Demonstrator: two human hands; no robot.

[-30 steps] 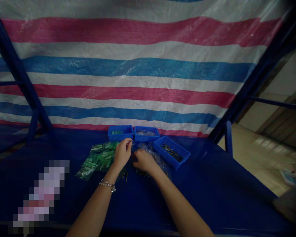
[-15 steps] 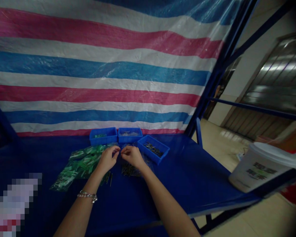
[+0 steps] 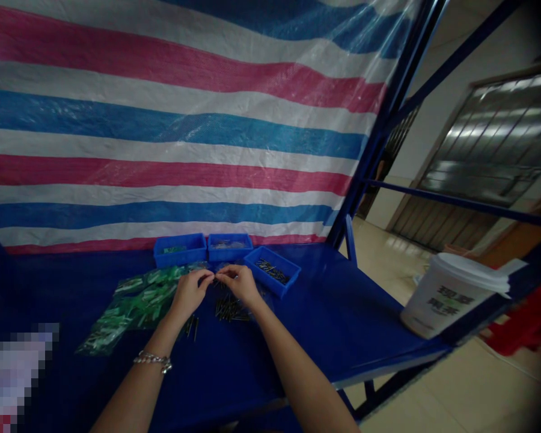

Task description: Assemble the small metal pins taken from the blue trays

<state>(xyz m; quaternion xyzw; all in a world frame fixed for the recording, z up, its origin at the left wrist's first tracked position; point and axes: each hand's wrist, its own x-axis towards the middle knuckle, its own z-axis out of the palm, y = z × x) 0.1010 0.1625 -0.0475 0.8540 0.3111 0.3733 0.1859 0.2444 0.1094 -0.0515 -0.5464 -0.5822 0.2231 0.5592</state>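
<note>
My left hand and my right hand meet at the fingertips over the blue table, both in a pinch. What sits between the fingers is too small to make out. Just below my right hand lies a pile of thin dark metal pins, and a few loose pins rest beside my left wrist. Left of my left hand, clear bags of green pieces spread over the table. Behind the hands stand a blue bin with green pieces, a blue bin with clear pieces and a blue bin of dark pins.
The blue table ends at a metal-edged frame on the right. A white lidded bucket stands by its right edge. A striped plastic sheet hangs behind, and a blue post rises at the back right corner.
My fingertips have come together from a small gap. The whole view has shifted, so the table, bins and bucket appear further left.
</note>
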